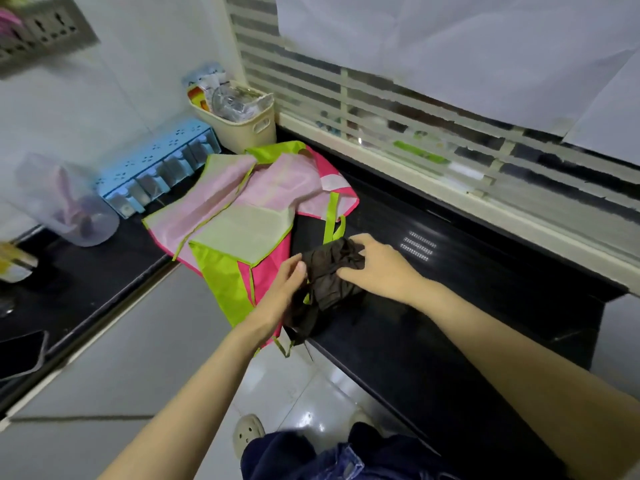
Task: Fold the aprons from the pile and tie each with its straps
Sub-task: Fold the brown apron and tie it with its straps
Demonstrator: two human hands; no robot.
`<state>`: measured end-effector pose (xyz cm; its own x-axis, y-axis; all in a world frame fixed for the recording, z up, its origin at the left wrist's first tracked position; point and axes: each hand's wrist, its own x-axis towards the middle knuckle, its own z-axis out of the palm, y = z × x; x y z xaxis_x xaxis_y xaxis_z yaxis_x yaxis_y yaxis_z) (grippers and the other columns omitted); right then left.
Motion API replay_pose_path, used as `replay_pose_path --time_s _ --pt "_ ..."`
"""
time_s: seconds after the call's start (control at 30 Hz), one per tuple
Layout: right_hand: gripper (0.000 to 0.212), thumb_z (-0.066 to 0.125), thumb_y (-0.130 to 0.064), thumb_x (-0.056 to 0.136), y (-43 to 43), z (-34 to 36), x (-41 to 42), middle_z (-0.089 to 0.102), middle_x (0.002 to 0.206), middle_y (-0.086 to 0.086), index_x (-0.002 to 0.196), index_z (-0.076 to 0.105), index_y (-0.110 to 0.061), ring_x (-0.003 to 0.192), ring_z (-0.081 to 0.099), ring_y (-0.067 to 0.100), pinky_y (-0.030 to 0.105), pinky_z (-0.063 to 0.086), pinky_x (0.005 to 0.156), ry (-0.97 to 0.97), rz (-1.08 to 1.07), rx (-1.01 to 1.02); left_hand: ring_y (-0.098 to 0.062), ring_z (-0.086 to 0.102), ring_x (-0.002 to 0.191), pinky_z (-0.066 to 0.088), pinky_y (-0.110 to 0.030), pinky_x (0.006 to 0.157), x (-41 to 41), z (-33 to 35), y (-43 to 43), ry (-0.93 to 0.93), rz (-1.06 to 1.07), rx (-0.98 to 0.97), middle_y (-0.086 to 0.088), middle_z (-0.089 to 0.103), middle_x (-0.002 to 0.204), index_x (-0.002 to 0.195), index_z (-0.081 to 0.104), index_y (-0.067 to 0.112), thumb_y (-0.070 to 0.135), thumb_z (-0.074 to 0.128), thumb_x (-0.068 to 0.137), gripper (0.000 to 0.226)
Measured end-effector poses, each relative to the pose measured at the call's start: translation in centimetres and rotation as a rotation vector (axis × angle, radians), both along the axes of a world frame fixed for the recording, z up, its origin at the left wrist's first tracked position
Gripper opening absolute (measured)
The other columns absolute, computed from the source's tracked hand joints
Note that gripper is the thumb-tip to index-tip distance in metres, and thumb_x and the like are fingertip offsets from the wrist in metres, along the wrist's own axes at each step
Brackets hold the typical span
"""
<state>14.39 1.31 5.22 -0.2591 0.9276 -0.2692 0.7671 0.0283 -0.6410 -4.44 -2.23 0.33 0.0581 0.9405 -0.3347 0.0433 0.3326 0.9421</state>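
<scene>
A dark brown apron (pixel 329 278), bunched into a small bundle, lies on the black counter (pixel 450 306) near its front edge, with part of it hanging over. My left hand (pixel 282 289) grips the bundle's left side, thumb on the fabric. My right hand (pixel 377 268) lies over its top right, fingers curled onto the cloth. Behind and to the left sits a pile of pink and lime-green aprons (pixel 249 209), spread in the counter's corner, one green panel drooping off the edge. A green strap (pixel 332 220) runs from the pile toward the bundle.
A cream basket (pixel 242 123) of packets stands in the corner by the window blinds (pixel 415 109). A blue compartment rack (pixel 156 168) and a clear plastic jug (pixel 65 202) line the left wall. A dark phone (pixel 20 351) lies at the left. Tiled floor below.
</scene>
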Motion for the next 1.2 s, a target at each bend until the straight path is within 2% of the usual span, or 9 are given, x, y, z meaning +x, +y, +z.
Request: replay_pose_path --time_s 0.07,0.17,0.23,0.47,0.73,0.83,1.0,1.07,1.2 --pt "0.066 0.067 -0.039 0.079 1.3 1.4 -1.1 0.059 0.125 0.002 0.136 0.041 -0.021 0.119 0.054 0.019 0.033 0.044 0.098 0.085 -0.007 0.02 -0.006 0.056 0.111 0.041 -0.025 0.101 -1.4 0.2 -0.1 -0.012 -0.12 -0.017 0.005 0.062 0.119 0.121 0.053 0.015 0.053 0.059 0.085 0.053" --pt "0.061 0.068 -0.033 0.081 3.1 3.5 -2.7 0.058 0.121 -0.005 0.135 0.043 -0.019 0.115 0.053 0.013 0.025 0.042 0.093 0.123 -0.018 0.1 -0.007 0.058 0.063 0.047 -0.022 0.069 -3.4 1.3 0.3 0.038 -0.179 0.074 0.004 0.061 0.066 0.088 0.058 0.011 0.026 0.054 0.094 0.016" --pt "0.055 0.068 -0.028 0.082 4.6 4.3 -3.5 0.056 0.116 -0.006 0.132 0.047 -0.017 0.111 0.052 0.01 0.019 0.037 0.086 0.157 -0.081 0.135 -0.003 0.051 0.046 0.042 -0.017 0.053 -5.9 1.9 1.1 0.106 -0.125 0.092 0.006 0.053 0.052 0.081 0.059 0.013 0.009 0.049 0.096 0.018" --pt "0.048 0.068 -0.015 0.083 8.8 4.5 -5.7 0.057 0.108 0.001 0.126 0.049 -0.007 0.104 0.055 0.015 0.014 0.033 0.076 0.228 -0.335 0.171 -0.01 0.035 0.045 0.027 -0.016 0.044 -17.1 7.1 4.1 0.265 -0.071 0.102 0.01 0.043 0.048 0.076 0.061 0.011 0.008 0.053 0.094 0.02" --pt "0.041 0.07 -0.016 0.083 8.1 -0.5 -13.1 0.062 0.115 0.014 0.118 0.053 -0.003 0.109 0.057 0.026 0.02 0.036 0.075 0.119 -0.391 0.026 -0.008 0.036 0.045 0.044 -0.021 0.054 -24.0 19.0 8.4 -0.231 0.084 0.297 0.007 0.034 0.051 0.085 0.055 0.01 0.01 0.05 0.089 0.007" --pt "0.042 0.071 -0.027 0.083 8.7 -1.2 -17.0 0.056 0.1 0.01 0.108 0.052 0.0 0.095 0.053 0.02 0.025 0.039 0.074 0.016 -0.273 -0.067 -0.007 0.034 0.046 0.04 -0.017 0.05 -25.9 22.3 10.1 0.028 -0.014 0.4 0.009 0.035 0.052 0.092 0.06 0.011 0.002 0.042 0.095 0.021" --pt "0.074 0.068 -0.026 0.085 10.1 4.2 -24.0 0.045 0.136 0.017 0.138 0.025 0.002 0.123 0.047 0.026 0.025 0.037 0.095 -0.163 0.004 -0.031 0.005 0.042 0.046 0.03 -0.01 0.05 -28.4 27.0 12.1 0.579 -0.222 0.619 0.018 0.046 0.052 0.084 0.065 0.014 -0.004 0.037 0.095 0.034" --pt "0.075 0.069 -0.024 0.084 10.4 8.4 -28.1 0.04 0.142 0.012 0.141 0.025 -0.002 0.128 0.043 0.021 0.02 0.033 0.099 0.061 0.086 0.078 0.011 0.048 0.052 0.033 -0.004 0.054 -29.4 28.2 12.4 0.691 -0.292 0.666 0.013 0.056 0.065 0.088 0.066 0.006 -0.005 0.038 0.094 0.031" --pt "0.052 0.068 -0.019 0.085 10.6 16.3 -35.5 0.052 0.124 0.004 0.129 0.043 -0.012 0.115 0.051 0.011 0.023 0.037 0.104 0.562 0.241 0.064 -0.01 0.047 0.066 0.036 -0.018 0.061 -31.9 29.1 13.4 0.892 -0.299 0.711 0.001 0.053 0.073 0.098 0.059 0.013 -0.003 0.041 0.09 0.026"
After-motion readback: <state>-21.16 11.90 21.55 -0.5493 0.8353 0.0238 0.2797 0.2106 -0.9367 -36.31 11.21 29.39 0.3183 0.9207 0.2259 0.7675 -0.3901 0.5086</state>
